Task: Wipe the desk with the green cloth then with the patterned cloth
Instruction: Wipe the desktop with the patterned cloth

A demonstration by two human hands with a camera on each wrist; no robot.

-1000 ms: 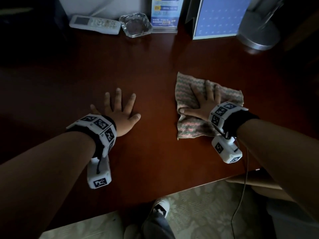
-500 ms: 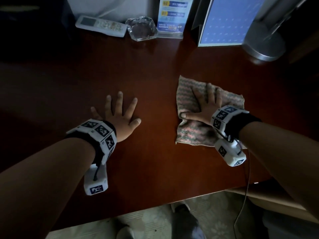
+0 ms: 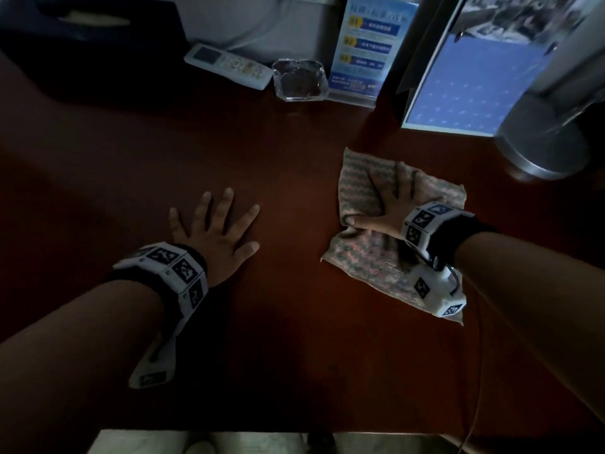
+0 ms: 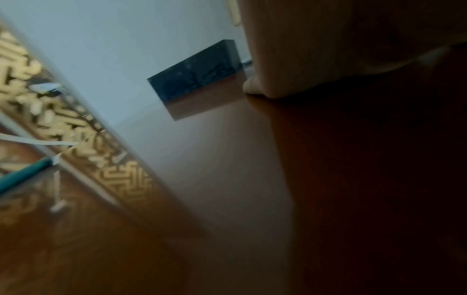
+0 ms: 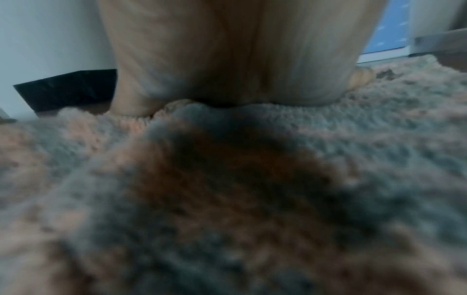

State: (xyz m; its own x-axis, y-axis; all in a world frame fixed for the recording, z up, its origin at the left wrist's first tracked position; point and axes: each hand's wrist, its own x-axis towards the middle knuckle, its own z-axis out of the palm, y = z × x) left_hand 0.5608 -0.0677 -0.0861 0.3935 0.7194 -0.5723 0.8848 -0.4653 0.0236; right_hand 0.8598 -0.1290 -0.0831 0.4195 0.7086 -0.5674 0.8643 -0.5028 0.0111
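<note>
Head view: the right hand [image 3: 391,209] presses flat, fingers straight, on the patterned cloth [image 3: 370,260] toward the desk's [image 3: 278,322] right edge. The left hand [image 3: 216,235] lies flat with fingers spread on bare wood, holding nothing. No green cloth shows.

A far sweep risks knocking the glass ashtray [image 3: 299,80], remote [image 3: 229,65] or lamp base [image 3: 540,149] along the back edge.

Left wrist view: the palm [image 4: 328,49] rests on the desk.

Right wrist view: the palm [image 5: 232,51] bears down on bunched cloth.

along the far edge: a white remote [image 3: 228,66], glass ashtray [image 3: 300,80], blue leaflet stand [image 3: 361,50], silver lamp base [image 3: 543,146].
</note>
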